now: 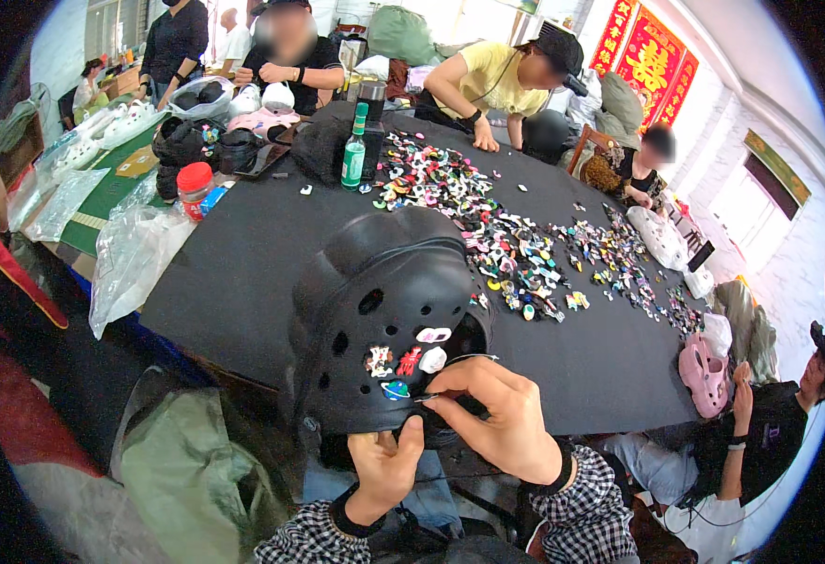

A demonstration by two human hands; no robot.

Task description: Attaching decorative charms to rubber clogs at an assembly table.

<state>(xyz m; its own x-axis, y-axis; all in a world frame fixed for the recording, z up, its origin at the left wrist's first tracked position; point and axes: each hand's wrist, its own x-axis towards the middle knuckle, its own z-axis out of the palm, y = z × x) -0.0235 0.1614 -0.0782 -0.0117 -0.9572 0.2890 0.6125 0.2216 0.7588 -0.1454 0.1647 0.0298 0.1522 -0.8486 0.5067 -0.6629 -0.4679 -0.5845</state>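
Observation:
A black foam clog (375,301) with vent holes stands in front of me at the table's near edge, its toe part toward me. Several charms sit on it: a blue and green planet charm (396,390), a red charm (409,361), a brown and white charm (378,361) and white ones. My left hand (384,470) grips the clog's lower edge, thumb on top and fingers partly hidden beneath. My right hand (502,414) is closed in a pinch at the clog beside the planet charm. Between its fingertips is a small dark piece, too hidden to name.
Loose colourful charms (516,258) spread in a long heap across the black tabletop (582,367). A green bottle (353,150) and a red-lidded jar (194,188) stand at the far left. A pink clog (704,376) rests at the right edge. Several people sit or stand around the table.

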